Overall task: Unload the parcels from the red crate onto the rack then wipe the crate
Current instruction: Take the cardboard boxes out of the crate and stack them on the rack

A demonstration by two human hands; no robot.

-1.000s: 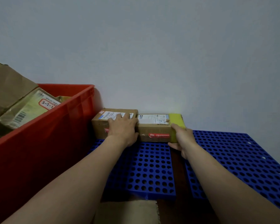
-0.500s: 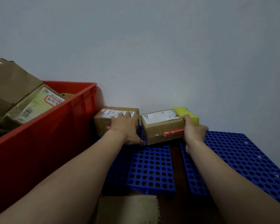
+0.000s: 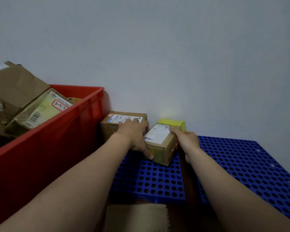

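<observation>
Fingers [image 3: 131, 121] of the left hand [image 3: 134, 137], just right of the red plastic crate [image 3: 84, 104] holding wrapped parcels [image 3: 38, 111], lie straight on the brown cardboard box [image 3: 110, 129], likely steadying it. The right hand [image 3: 187, 139] grips the yellow-taped cardboard box [image 3: 159, 139], askew on the blue perforated rack [image 3: 241, 164], apparently to square it up.

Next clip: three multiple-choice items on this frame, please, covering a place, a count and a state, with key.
1. The brown parcel under the left hand lies between: A. the red crate and the yellow-ended parcel; B. two cloths; C. two crates.
2. Parcels on the blue rack: A. one; B. two; C. four.
3. The red crate is: A. empty; B. overturned; C. holding parcels.
Key: A, crate on its left, yellow-ended parcel on its right; B, only those two lie there; C, parcels show above its rim.
</observation>
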